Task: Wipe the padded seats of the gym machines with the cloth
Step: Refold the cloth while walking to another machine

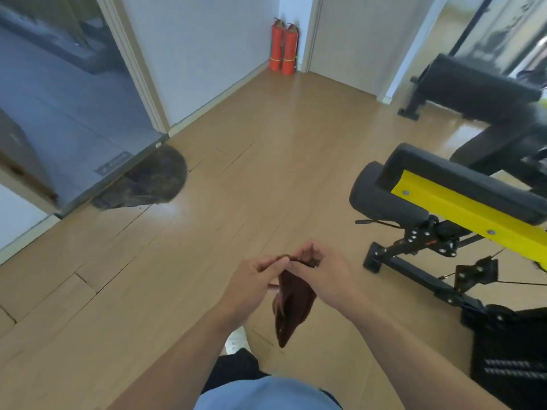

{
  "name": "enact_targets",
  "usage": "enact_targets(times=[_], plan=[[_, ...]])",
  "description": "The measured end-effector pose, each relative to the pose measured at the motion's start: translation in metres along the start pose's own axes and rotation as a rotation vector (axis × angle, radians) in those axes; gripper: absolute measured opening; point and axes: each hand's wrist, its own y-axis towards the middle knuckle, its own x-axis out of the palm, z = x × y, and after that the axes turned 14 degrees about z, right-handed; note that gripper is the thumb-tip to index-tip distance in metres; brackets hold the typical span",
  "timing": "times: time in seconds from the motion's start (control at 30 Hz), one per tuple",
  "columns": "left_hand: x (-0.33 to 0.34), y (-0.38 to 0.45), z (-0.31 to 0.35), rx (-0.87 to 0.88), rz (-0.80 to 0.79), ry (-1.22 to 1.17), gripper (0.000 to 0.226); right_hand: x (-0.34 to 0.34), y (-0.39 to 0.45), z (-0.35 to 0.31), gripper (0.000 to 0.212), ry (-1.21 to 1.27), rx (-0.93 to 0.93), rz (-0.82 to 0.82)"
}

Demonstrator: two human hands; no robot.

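Doorway glass fills the far left, with one dark semicircular mat (148, 179) lying on the wooden floor (225, 208) at its threshold. Two red fire extinguishers (283, 47) stand side by side in the far corner. At centre, one dark brown cloth (291, 306) hangs in the air above the floor, held up between two hands. The left hand (254, 287) pinches the cloth's top edge between thumb and fingertips; the right hand (324, 279) has its grip curled on the same edge just beside it, so the rest of the cloth droops below. To the right stand two padded machines: a black bench (473, 93) farther back and, nearer, a black padded seat (384, 196) on a yellow frame (461, 208), well apart from the cloth.
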Motion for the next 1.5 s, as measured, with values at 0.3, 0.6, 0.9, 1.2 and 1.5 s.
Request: enact_targets(times=[0.3, 0.6, 0.9, 1.2, 1.5], plan=[[-0.007, 0.166, 0.086, 0.045, -0.034, 0.209, 0.019, 0.014, 0.157, -0.019, 0.033, -0.176, 0.063, -0.363], [0.007, 0.352, 0.188, 0.053, 0.127, 0.32, 0.033, 0.032, 0.342, 0.011, 0.03, -0.538, 0.118, -0.388], [0.06, 0.497, 0.254, 0.161, 0.235, 0.464, 0.031, -0.011, 0.495, -0.014, 0.058, -0.495, 0.323, -0.121], [0.163, 0.672, 0.267, 0.047, -0.077, 0.533, 0.032, -0.053, 0.565, -0.021, 0.022, -0.54, 0.53, 0.218], [0.307, 0.745, 0.269, 0.185, -0.716, 0.76, 0.033, -0.075, 0.584, -0.019, 0.04, -0.188, 0.983, 0.57]])
